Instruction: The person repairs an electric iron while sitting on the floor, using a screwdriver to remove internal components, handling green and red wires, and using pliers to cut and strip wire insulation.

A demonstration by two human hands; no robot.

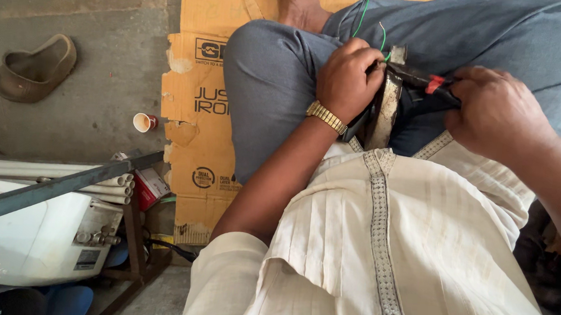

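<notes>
While knees crowd, left hand (348,77) pinches wire (383,36)

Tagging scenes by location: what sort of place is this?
Probably an informal repair workshop, with work done seated on the floor. Flattened cardboard covers bare concrete, a white appliance casing sits on a metal stand, and the right hand holds a red-handled tool to green wire.

Cream pleated tunic (379,250); gold wristwatch (327,117); seemingly grey trousers (279,78)
</notes>
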